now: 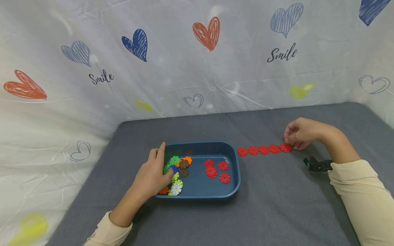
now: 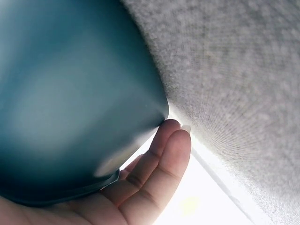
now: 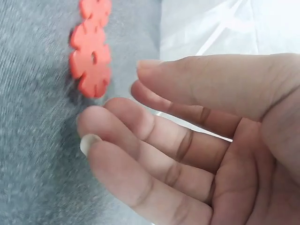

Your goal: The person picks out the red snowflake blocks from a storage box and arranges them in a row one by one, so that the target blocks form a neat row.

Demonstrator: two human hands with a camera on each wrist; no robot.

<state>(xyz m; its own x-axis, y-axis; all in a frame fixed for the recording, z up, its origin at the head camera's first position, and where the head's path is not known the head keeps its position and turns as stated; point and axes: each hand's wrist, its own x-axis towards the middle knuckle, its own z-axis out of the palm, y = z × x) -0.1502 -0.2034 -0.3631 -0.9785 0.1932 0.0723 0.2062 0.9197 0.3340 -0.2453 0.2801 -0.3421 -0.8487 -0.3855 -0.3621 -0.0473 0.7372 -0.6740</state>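
My left hand grips the left end of a blue plastic tray, thumb inside over the pieces and fingers along the outer wall. From the left wrist, the fingertips show against the tray's outside. Several red snowflake discs lie in a row on the cloth, running right from the tray. My right hand is at the row's far right end, beside the last disc. In the right wrist view its fingers are loosely bent and hold nothing, just off the end red disc.
Inside the tray, mixed green, brown, orange, blue and white discs are heaped at the left. Several red discs lie at its right. A grey cloth covers the table; a white curtain with hearts hangs behind.
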